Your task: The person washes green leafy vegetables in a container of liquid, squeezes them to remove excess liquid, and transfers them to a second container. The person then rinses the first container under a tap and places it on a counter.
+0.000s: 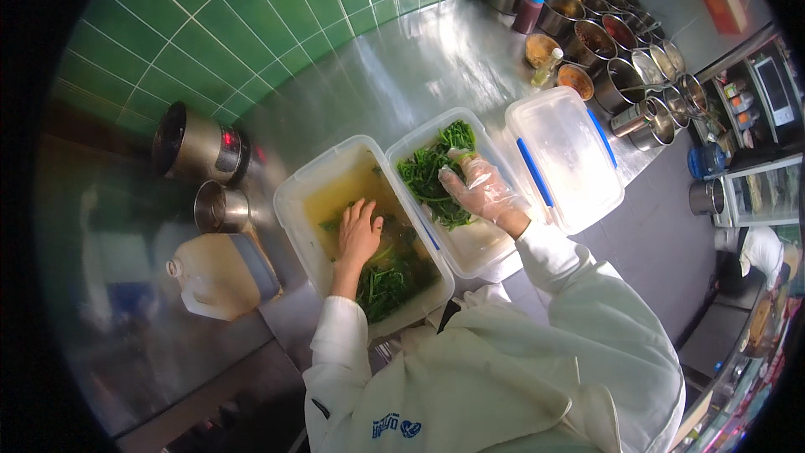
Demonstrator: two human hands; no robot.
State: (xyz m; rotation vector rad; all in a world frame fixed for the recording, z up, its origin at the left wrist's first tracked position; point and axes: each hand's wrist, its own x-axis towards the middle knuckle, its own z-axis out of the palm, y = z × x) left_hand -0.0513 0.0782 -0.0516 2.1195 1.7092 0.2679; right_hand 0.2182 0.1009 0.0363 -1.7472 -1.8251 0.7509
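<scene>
My left hand [361, 231] is bare and held over a white plastic tub [294, 226] of yellowish liquid. Its fingers are slightly spread, with nothing seen in them. Wet leafy greens [381, 292] lie in the liquid, mostly at the near end. On my right hand [481, 185] is a see-through plastic glove. That hand touches a heap of dark leafy greens [421, 170] inside a second plastic tub [468, 258], right beside the first. Its fingertips are partly lost among the leaves, so their grip is unclear.
A lidded tub with blue clips [569, 163] stands at the right. Left are a plastic jug [220, 274], a small steel pot [221, 206] and a larger metal pot [198, 145]. Several steel seasoning pots [594, 41] and bottles [528, 9] crowd the steel counter's [358, 85] far right corner.
</scene>
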